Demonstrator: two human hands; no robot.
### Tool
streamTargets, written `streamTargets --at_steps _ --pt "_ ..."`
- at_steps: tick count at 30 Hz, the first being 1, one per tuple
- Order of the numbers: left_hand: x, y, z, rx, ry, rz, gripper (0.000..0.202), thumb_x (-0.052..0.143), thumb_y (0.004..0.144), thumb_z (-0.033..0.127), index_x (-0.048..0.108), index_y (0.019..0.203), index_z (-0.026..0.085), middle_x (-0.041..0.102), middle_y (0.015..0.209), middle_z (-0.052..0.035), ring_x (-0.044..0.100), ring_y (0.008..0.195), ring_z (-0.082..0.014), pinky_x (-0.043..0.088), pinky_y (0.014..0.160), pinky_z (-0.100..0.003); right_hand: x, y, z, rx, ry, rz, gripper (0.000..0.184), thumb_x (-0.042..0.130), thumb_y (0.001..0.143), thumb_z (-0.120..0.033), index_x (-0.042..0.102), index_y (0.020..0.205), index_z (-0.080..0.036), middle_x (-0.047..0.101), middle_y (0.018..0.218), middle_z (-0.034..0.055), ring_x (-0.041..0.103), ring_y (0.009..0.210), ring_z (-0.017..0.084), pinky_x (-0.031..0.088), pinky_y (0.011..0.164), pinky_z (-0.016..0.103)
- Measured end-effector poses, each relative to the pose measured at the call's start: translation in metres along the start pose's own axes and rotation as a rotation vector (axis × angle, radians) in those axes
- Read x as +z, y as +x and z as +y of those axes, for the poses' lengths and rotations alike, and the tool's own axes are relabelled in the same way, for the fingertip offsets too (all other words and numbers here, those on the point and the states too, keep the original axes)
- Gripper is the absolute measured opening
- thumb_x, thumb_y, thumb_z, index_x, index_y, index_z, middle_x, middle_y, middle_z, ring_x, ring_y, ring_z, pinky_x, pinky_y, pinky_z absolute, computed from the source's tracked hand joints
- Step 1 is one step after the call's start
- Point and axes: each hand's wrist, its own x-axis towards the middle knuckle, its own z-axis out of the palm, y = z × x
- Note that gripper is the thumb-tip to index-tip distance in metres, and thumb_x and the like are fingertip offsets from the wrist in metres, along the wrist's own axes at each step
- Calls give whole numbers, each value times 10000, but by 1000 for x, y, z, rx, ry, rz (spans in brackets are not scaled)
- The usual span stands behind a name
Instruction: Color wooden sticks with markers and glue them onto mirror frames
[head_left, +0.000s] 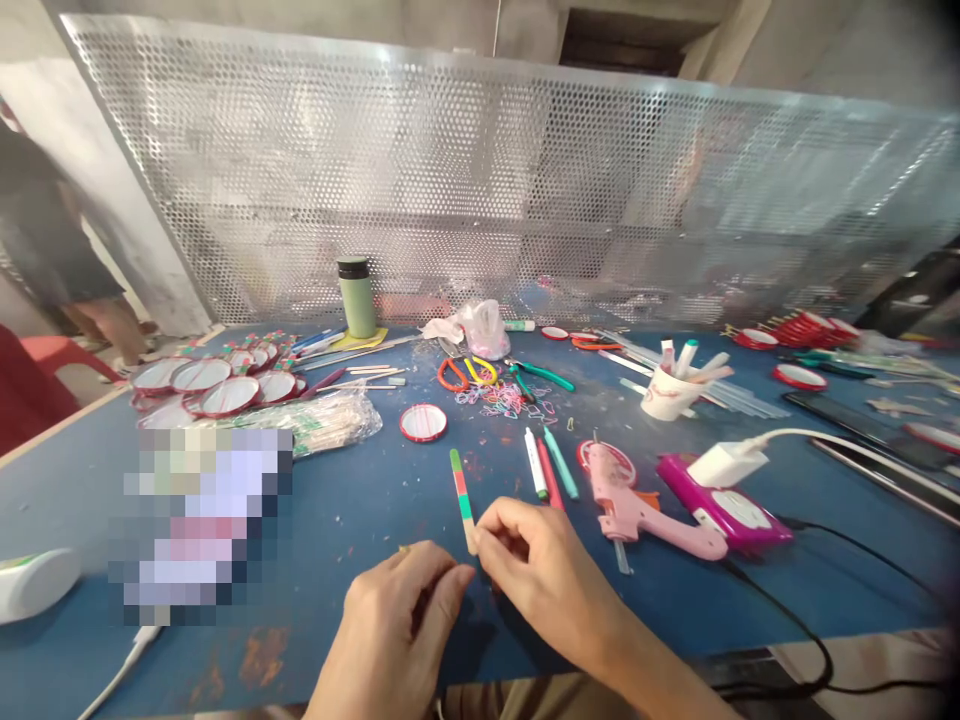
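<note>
My right hand (536,575) pinches the near end of a craft stick (461,492) painted in green, red and plain bands; the stick lies on the blue table (360,500) pointing away from me. My left hand (405,610) rests beside it with fingers curled, its fingertips touching the right hand near the stick's end; a small yellowish bit shows at its knuckles, too small to name. Three markers (549,463) lie just beyond my right hand.
A pink glue gun (637,500) and a magenta device (731,510) with white charger and black cable lie to the right. Round red-rimmed mirrors (210,385), scissors (466,372), rubber bands, a green bottle (356,297) and a paper cup (670,390) stand farther back. A perforated metal screen closes the rear.
</note>
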Motion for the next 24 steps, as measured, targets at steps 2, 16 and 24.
streamTargets --at_steps 2,16,24 --pt "-3 -5 -6 105 69 56 290 455 991 304 629 778 212 641 703 12 607 648 -113 405 600 -197 1 7 0 3 -134 1 299 513 900 -332 504 632 -201 562 556 -18 479 530 115 303 520 235" --pt "-14 -10 -19 219 135 42 294 433 979 217 613 746 212 646 707 -1 608 615 -123 425 544 -215 10 22 3 -9 -730 89 319 543 891 -230 486 579 -200 593 521 -15 488 487 126 198 531 287" --pt "-13 -11 -20 317 166 107 196 457 973 163 645 948 213 661 828 -18 636 743 -146 491 665 -248 11 -16 22 -422 -595 210 244 437 993 -172 675 964 -214 675 747 0 620 611 144 339 603 284"
